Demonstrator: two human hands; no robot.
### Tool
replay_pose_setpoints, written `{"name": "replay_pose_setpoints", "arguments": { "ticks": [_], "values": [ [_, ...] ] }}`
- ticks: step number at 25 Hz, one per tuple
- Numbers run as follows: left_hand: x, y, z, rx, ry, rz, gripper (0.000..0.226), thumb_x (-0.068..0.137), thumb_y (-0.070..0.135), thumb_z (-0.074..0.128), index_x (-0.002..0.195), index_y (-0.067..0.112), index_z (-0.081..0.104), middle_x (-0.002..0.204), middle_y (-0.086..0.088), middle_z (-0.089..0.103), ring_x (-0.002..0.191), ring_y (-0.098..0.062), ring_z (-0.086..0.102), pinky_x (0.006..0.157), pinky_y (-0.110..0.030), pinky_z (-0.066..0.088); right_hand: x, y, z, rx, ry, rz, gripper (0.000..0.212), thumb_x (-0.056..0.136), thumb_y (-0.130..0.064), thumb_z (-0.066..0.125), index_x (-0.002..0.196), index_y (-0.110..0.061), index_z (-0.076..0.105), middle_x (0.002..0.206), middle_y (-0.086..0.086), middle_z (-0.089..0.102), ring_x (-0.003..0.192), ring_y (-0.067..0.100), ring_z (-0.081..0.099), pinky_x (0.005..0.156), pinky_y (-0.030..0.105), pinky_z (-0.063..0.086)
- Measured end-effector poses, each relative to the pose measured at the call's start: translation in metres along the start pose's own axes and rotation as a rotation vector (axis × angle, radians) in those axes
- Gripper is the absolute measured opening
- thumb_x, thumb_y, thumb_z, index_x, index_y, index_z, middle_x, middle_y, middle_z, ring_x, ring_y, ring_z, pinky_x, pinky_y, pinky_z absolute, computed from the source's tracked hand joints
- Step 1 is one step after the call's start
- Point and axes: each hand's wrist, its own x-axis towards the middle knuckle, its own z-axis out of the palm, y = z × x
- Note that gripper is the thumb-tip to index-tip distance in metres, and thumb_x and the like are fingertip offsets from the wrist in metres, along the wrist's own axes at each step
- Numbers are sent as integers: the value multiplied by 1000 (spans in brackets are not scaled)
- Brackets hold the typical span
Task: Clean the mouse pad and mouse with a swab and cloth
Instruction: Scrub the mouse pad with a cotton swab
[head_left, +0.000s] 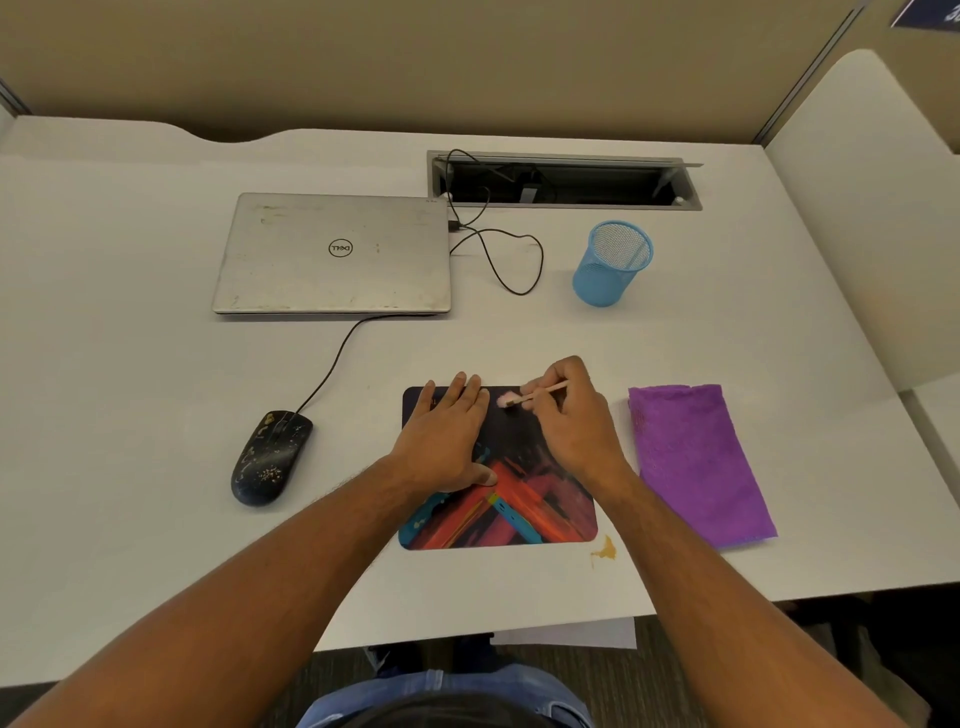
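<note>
The left hand lies flat, steadying the mouse pad; the right hand pinches a swab, scrubbing between them. Next likely needs the purple cloth beside the right hand.

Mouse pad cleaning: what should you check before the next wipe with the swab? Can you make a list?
1. Left hand lies flat on the mouse pad, holding it down: ok.
2. Right hand pinches the swab: ok.
3. Swab tip touches the pad's far edge: ok.
4. Purple cloth lies ready beside the pad: ok.
5. Mouse is speckled with dirt, not yet cleaned: not ok.
6. Pad under the hands clean: cannot tell.
</note>
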Motion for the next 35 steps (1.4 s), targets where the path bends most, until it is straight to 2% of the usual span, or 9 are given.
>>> {"name": "replay_pose_setpoints", "arguments": {
  "ticks": [4, 8, 10, 14, 17, 22, 25, 30, 35],
  "values": [
    [0, -1, 1, 8, 2, 6, 121, 73, 74, 66, 158, 18, -1, 166, -3, -6, 152, -22, -10, 121, -51, -6, 7, 3, -16, -131, -124, 57, 22, 98, -21, 58, 89, -36, 45, 91, 0, 72, 84, 20, 71, 73, 43, 63],
    [1, 0, 1, -10, -3, -8, 118, 75, 73, 66, 158, 20, 0, 167, -2, -4, 152, -22, -8, 122, -52, -5, 9, -5, -16, 36, 69, 19, 26, 101, -19, 57, 89, -39, 46, 98, -8, 73, 91, 13, 72, 75, 28, 61],
    [1, 0, -1, -3, -11, -6, 119, 74, 72, 66, 158, 19, 1, 167, -3, -4, 152, -22, -8, 121, -51, -7, 2, -2, -6, 7, 4, 38, 23, 102, -21, 57, 91, -38, 45, 102, -4, 71, 95, 15, 70, 70, 23, 59],
    [0, 0, -2, 7, -11, -2, 119, 74, 73, 66, 158, 19, 1, 166, -3, -4, 152, -23, -8, 121, -50, -6, 6, 3, -19, -180, -135, 57, 23, 100, -20, 55, 91, -37, 44, 90, -3, 72, 83, 15, 72, 73, 41, 64],
    [0, 0, -1, -3, -3, -9, 118, 75, 72, 66, 158, 19, 2, 167, -3, -3, 152, -23, -8, 120, -51, -7, 9, -6, -22, -63, 17, -2, 25, 102, -20, 56, 90, -40, 45, 94, -11, 74, 87, 9, 72, 75, 31, 63],
    [1, 1, -1, 12, -4, -8, 120, 73, 73, 67, 158, 19, 2, 166, -3, -4, 152, -22, -9, 119, -50, -9, -5, -1, -9, -153, -154, 23, 18, 102, -25, 55, 96, -36, 43, 98, -3, 71, 90, 15, 71, 71, 31, 62],
    [1, 1, -1, 6, -8, -10, 120, 73, 73, 67, 158, 19, 1, 167, -3, -4, 152, -22, -9, 118, -49, -9, 4, -4, -24, -304, -33, -13, 21, 100, -25, 58, 93, -36, 41, 85, -3, 67, 76, 15, 69, 60, 32, 59],
    [1, 0, -1, 14, -6, -7, 119, 74, 73, 66, 158, 19, 2, 167, -3, -3, 152, -23, -8, 120, -50, -7, -1, -3, -13, -175, -54, -9, 9, 106, -27, 51, 105, -32, 43, 105, -4, 69, 87, 9, 67, 61, 18, 48],
    [0, -1, -1, 10, -10, -4, 121, 73, 74, 66, 158, 19, 1, 166, -3, -4, 152, -22, -9, 121, -51, -7, 3, -2, -23, -218, -7, 7, 18, 102, -26, 53, 94, -37, 42, 89, -2, 69, 77, 14, 70, 62, 32, 62]
  ]
}}
